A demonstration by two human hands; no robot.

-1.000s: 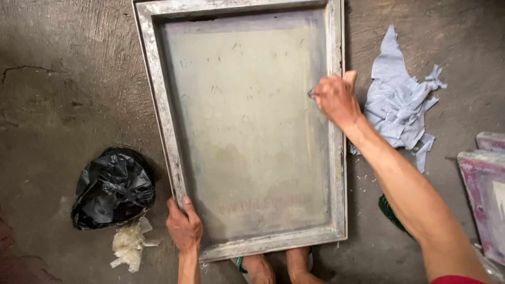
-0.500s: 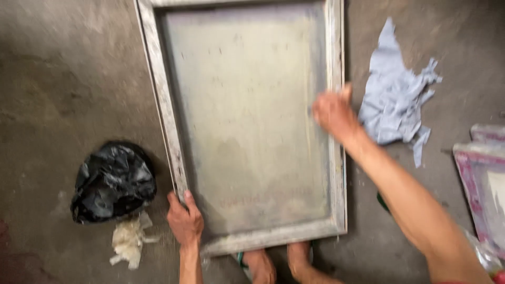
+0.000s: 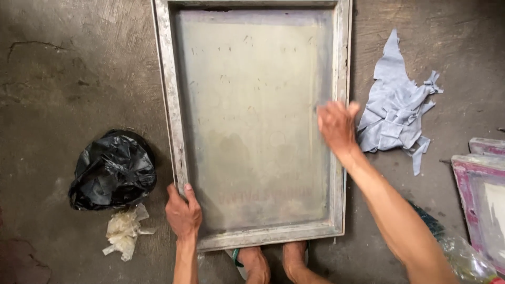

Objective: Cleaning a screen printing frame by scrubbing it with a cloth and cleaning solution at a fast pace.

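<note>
The floor [image 3: 63, 79] is grey, rough concrete with dark stains and a thin crack [image 3: 31, 46] near the left side

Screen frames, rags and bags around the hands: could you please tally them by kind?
Screen frames: 3, the large grey frame and two pink-stained frames at the right edge
Rags: 2, grey rag, pale rag
Black bags: 1
Total: 6

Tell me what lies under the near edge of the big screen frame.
Two bare feet poke out below the screen frame's near edge, one in a sandal; the toes are hidden beneath it. The left hand grips the near-left corner. The floor beneath the mesh cannot be seen.
</note>
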